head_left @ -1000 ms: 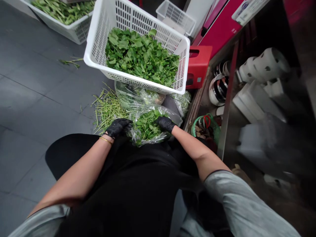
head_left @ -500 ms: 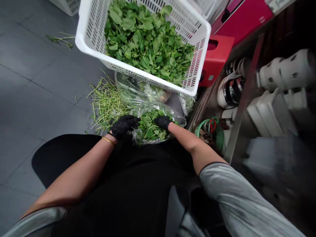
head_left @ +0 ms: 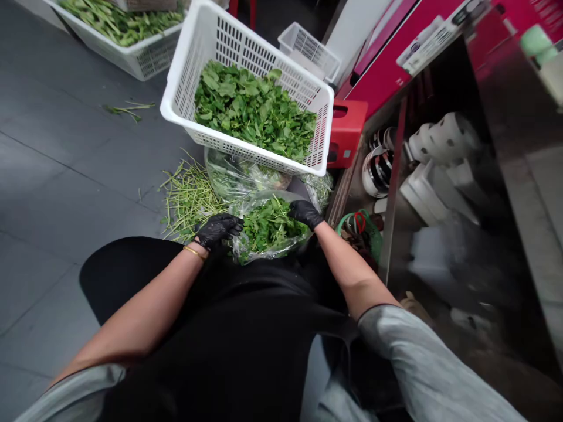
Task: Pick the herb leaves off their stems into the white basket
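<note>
A clear plastic bag [head_left: 246, 256] of leafy greens [head_left: 270, 228] lies open at my lap. My right hand [head_left: 305, 213], in a black glove, is at the bag's right side, its fingers closed on leafy stems at the top of the pile. On the left, my left hand [head_left: 219, 228], also gloved in black, has its fingers curled together beside the bag's edge; whatever they hold is too small to make out. Beyond that hand, a heap of cut stems [head_left: 191, 196] is spread on the floor.
A white slotted basket [head_left: 259, 151] of leaves stands ahead, above more bagged greens [head_left: 231, 176]. Another greens crate [head_left: 145, 58] is at the upper left. To my right, a metal shelf [head_left: 393, 193] holds white containers [head_left: 424, 193]. A red box [head_left: 347, 132] stands behind.
My right hand has risen out of the greens toward the bag's right edge. My left hand's fingers have drawn together. The view has shifted, showing more of the upper-left crate and the shelf.
</note>
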A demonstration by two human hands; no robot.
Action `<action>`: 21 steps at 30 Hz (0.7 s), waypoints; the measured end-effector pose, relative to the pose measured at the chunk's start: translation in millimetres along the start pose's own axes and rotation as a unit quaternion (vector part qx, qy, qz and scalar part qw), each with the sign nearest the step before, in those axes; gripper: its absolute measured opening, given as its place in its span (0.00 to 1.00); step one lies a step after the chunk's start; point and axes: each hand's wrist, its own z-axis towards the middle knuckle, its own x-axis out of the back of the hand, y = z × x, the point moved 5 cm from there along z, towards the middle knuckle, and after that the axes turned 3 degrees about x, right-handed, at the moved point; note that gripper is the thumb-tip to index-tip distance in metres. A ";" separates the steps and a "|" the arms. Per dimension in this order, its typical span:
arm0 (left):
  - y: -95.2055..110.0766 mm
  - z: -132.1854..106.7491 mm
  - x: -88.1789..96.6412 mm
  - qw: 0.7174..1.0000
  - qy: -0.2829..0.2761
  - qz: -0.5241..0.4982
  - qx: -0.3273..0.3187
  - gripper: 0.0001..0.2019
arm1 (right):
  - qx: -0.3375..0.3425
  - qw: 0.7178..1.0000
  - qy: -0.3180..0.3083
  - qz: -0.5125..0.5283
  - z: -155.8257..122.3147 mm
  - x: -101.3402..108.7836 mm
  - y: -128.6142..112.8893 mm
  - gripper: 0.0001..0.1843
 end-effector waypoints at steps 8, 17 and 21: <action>-10.5 -11.4 -36.0 0.994 -0.019 0.100 -0.029 0.16 | -0.078 0.964 0.052 0.249 -42.8 3.4 9.0 0.14; 22.1 10.4 -91.0 0.879 0.031 0.390 -0.272 0.42 | -0.066 0.823 0.084 0.557 -87.6 6.6 -18.7 0.18; 38.6 29.3 -107.6 0.908 -0.068 0.313 -0.272 0.30 | -0.046 0.800 0.066 0.595 -87.2 13.2 -27.2 0.18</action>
